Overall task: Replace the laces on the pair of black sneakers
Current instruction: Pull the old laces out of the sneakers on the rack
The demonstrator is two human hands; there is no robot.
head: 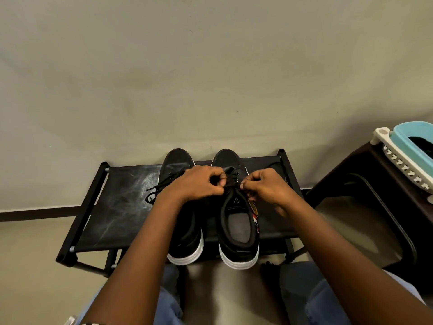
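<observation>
Sneaker: right sneaker [237,212] stood toe-away on the rack [117,202]
Lace: black lace [230,181] lay between both hands
Hands: left hand [199,181] and right hand [264,184] each pinched it

Two black sneakers, white-soled, stand side by side on the black surface [112,202], toes to the wall: left sneaker [185,235], right sneaker [239,228]. Your left hand [194,184] and right hand [267,186] both pinch the black lace [230,181] over the right sneaker's eyelets. Loose lace ends [152,193] trail from the left sneaker; a teal tub [403,137] sits at far right.
</observation>
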